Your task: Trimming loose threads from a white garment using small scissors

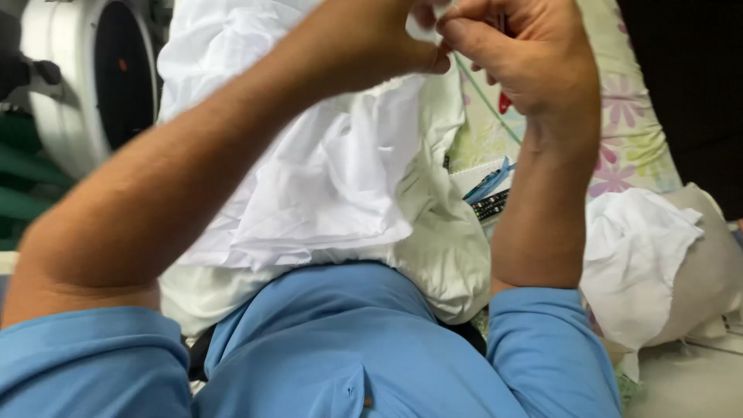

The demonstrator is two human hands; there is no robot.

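A: What is seen at the far left?

B: A round white machine housing (73, 77) with a dark opening is seen there, with green shapes below it. Just beside it, a bare forearm in a blue short sleeve (85, 360) is raised diagonally toward the top of the view.

A: And the left hand?

B: The left hand (371, 35) is held high at the top middle. Its fingers (433, 58) are pinched shut on a small bit of the white cloth (333, 178), right where the two hands meet.

A: Where is that cloth?

B: It is draped down from the hands over the lap, bunched in folds above the blue shirt (348, 348), between the two forearms.

A: What is found to the right of it?

B: The right hand (526, 54) is raised against the left one, touching it; its fingers are clenched on the same bit of cloth at the top edge. Behind the wrist, a floral-patterned fabric (627, 124) is spread, and a dark, striped object (489, 205) with a blue strip is partly hidden by the cloth. At the far right, a crumpled white cloth heap (642, 255) is lying on a pale surface.
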